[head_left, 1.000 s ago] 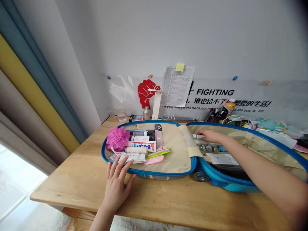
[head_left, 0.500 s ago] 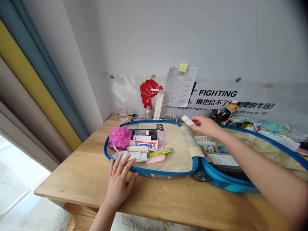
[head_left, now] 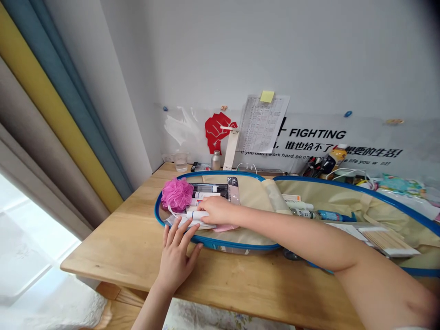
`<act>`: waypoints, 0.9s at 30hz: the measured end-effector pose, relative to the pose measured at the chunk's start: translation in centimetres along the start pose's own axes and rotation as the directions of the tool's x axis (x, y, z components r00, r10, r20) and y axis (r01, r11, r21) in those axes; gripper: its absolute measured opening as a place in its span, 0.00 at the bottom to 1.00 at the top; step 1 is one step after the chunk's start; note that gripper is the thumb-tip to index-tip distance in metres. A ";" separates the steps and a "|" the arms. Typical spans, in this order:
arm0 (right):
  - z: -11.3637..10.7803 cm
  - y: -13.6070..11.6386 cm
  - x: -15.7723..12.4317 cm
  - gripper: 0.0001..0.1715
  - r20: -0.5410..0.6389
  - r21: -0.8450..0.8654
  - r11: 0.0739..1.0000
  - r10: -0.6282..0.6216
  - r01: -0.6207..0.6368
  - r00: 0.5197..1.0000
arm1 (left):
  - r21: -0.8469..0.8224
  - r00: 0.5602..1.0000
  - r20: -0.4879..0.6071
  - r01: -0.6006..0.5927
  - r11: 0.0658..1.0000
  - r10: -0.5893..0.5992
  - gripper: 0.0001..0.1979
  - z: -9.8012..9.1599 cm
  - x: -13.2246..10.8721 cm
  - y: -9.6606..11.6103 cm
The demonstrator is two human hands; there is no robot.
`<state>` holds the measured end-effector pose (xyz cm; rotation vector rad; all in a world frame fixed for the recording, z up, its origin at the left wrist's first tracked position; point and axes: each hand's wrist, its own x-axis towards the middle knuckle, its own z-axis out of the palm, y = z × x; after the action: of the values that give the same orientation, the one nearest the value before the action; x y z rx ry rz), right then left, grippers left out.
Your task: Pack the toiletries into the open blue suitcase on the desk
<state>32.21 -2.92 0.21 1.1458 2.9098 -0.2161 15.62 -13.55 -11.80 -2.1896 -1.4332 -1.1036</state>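
An open blue-rimmed suitcase (head_left: 254, 246) lies on the wooden table. My right hand (head_left: 218, 211) reaches into its left half, fingers closed around a small white cylindrical container (head_left: 195, 214) with a thin dark ring. That container is held low over the white packets and tubes there. Spread over the near-left rim, my left hand (head_left: 177, 254) has its fingertips by a white packet (head_left: 207, 224) and holds nothing. A pink bath puff (head_left: 177, 195) sits at the left end. Behind my right hand are a white tube (head_left: 206, 195) and a dark flat pack (head_left: 233, 182).
In the suitcase's right half lie a blue bottle (head_left: 333, 216), a clear bottle (head_left: 304, 213) and a pack of wooden sticks (head_left: 387, 240). Along the wall stand a clear cup (head_left: 180, 162), a silver bottle (head_left: 215, 161), a white lamp (head_left: 231, 149) and an orange drink bottle (head_left: 336, 160).
My right hand has carried the white container leftward and down, from above the suitcase's hinge to the items in the left half. My left hand stays at the rim. The view has shifted slightly.
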 end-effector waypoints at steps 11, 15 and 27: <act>0.7 -0.7 0.2 0.16 -0.031 0.029 0.999 0.030 -0.029 0.999 | 0.007 1.000 0.001 -0.009 1.000 0.009 0.22 0.0 0.1 -0.1; 1.0 -0.7 0.1 0.17 -0.058 0.039 0.996 0.076 -0.074 0.995 | 0.004 1.000 -0.006 -0.007 1.000 0.007 0.22 0.0 0.1 -0.1; -5.9 8.5 -6.9 0.17 -0.282 0.111 0.923 0.384 -0.368 0.879 | 0.026 0.998 -0.026 -0.053 0.998 0.053 0.20 -0.1 0.1 -0.1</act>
<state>43.34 -0.65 5.42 1.8739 2.8446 -0.1238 15.50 -13.44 -11.68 -2.1748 -1.3626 -1.0869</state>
